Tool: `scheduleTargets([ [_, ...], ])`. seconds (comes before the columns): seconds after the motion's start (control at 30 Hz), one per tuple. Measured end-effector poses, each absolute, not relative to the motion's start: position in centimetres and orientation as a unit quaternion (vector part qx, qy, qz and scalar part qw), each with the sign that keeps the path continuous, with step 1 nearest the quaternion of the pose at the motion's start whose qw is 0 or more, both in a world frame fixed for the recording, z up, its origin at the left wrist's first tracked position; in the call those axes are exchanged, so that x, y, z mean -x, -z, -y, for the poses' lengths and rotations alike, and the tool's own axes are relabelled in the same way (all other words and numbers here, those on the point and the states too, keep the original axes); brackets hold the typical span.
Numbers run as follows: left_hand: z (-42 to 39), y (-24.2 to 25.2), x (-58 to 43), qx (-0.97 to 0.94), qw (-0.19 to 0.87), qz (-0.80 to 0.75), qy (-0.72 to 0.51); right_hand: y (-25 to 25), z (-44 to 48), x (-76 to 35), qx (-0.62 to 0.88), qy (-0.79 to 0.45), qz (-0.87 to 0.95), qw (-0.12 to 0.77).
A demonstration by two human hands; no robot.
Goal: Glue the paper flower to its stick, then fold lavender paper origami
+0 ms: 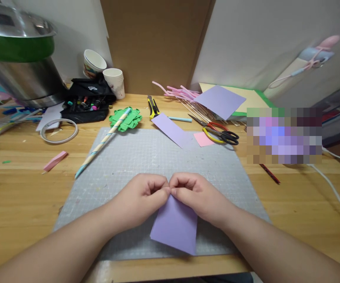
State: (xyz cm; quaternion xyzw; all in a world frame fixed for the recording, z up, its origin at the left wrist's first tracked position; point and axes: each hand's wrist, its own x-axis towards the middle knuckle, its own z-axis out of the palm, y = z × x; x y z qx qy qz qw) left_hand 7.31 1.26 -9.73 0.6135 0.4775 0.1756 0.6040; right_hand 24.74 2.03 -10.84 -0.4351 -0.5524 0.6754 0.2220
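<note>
A folded piece of purple paper (175, 228) hangs from my fingertips over the near part of the grey cutting mat (122, 157). My left hand (149, 192) pinches its top edge with thumb and curled fingers. Right beside it, my right hand (192, 192) pinches the same edge, the two thumbs nearly touching. The fingers hide the paper's upper end. Farther back on the mat lie a purple paper strip (170, 129) and a small pink paper square (203, 139).
Scissors (224, 135) lie at the mat's back right, a yellow-black utility knife (153, 108) behind it. A striped paper stick (102, 145) crosses the back left corner, over a green paper piece (128, 122). Left are a tape roll (59, 139) and a black pencil case (84, 114).
</note>
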Motion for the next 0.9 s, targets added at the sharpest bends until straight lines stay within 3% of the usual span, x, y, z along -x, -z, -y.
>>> scheduleTargets([
  [0.47,-2.0,8.8,-6.6,-0.474,0.622,-0.542,-0.307,10.7,-2.9,-25.6,0.46,-0.72,0.455,0.251],
  [0.7,-3.3,9.1,-5.4,-0.411,0.549,-0.565,-0.458,10.7,-3.5,-25.9,0.402,-0.73,0.393,0.389],
  [0.9,-2.8,10.2,-6.3,-0.536,0.552,-0.531,-0.354,10.9,-2.7,-25.2,0.411,-0.728,0.414,0.361],
])
